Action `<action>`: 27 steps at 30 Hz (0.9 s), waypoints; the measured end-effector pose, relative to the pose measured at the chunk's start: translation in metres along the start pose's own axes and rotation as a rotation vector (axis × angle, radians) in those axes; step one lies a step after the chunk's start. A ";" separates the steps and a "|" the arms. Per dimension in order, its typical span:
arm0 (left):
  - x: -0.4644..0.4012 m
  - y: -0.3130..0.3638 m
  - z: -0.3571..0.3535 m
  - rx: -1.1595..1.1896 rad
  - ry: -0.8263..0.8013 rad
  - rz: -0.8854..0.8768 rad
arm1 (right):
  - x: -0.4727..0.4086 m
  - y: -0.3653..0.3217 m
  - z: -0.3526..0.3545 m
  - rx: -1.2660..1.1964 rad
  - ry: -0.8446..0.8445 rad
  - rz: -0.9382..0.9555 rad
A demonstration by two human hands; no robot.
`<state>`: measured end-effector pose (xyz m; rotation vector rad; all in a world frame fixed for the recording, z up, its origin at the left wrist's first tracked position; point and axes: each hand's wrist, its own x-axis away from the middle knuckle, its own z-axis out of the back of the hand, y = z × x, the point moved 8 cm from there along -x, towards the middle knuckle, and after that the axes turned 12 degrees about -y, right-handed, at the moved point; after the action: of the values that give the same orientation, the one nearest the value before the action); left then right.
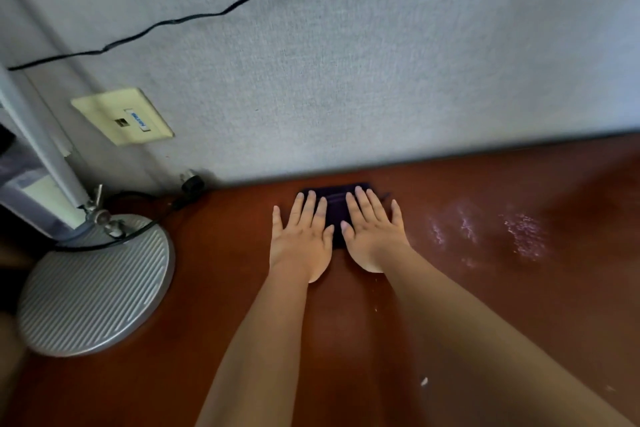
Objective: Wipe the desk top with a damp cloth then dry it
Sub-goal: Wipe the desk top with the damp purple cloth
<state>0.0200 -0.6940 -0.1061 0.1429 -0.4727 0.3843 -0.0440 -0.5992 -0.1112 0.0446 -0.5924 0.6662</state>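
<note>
A dark purple cloth [336, 210] lies folded on the reddish-brown desk top [450, 305], close to the wall at the desk's back edge. My left hand [300, 239] and my right hand [372, 234] lie side by side, palms down, fingers straight, pressing on the cloth. Most of the cloth is hidden under them; only its far edge and the strip between the hands show. Wet, shiny streaks [519, 236] mark the desk to the right of the hands.
A round ribbed silver lamp base [93, 288] with its slanted pole [41, 152] stands at the desk's left. A black cable [221, 12] runs across the grey wall above a cream wall socket [123, 116]. Small white crumbs [424, 381] lie front right.
</note>
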 end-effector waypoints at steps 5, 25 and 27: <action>0.051 0.007 -0.025 -0.001 -0.006 0.000 | 0.046 -0.007 -0.029 0.007 -0.007 0.008; -0.006 -0.001 0.006 -0.003 0.017 0.000 | -0.010 0.003 0.006 0.019 0.035 0.029; -0.025 -0.003 0.016 -0.001 0.018 0.007 | -0.028 0.005 0.018 0.016 0.044 0.030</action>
<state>-0.0058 -0.7089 -0.1037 0.1370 -0.4559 0.3914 -0.0735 -0.6147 -0.1119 0.0365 -0.5464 0.6998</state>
